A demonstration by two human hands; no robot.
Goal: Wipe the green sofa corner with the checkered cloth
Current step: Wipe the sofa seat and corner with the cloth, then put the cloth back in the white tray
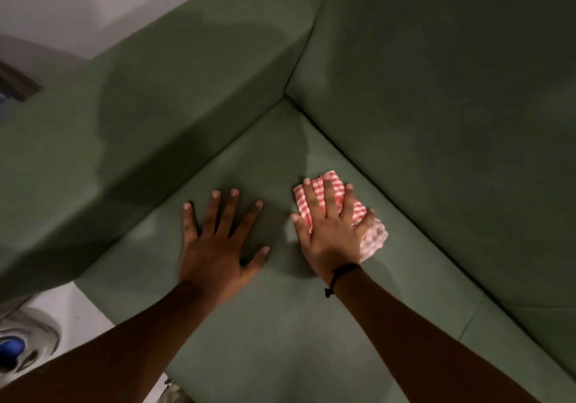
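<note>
The right hand (330,231) presses flat on the checkered cloth (335,198), fingers (330,193) spread wide over it, on the green sofa (358,309) seat near the corner. The left hand (218,243) lies beside it, fingers splayed on bare cushion.

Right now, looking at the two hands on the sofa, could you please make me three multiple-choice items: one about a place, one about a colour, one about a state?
1. Where does the red-and-white checkered cloth lie?
A. on the green fabric sofa seat
B. on the armrest top
C. on the floor

2. What colour is the cord bracelet on the right wrist?
A. white
B. black
C. red

3. How is the left hand?
A. closed in a fist
B. gripping the cloth
C. flat with fingers spread

Key: 1 A, the cloth is pressed on the seat under the right hand, short of the corner. 2 B, the cord looks black. 3 C, the palm lies open on the seat, holding nothing.
</note>
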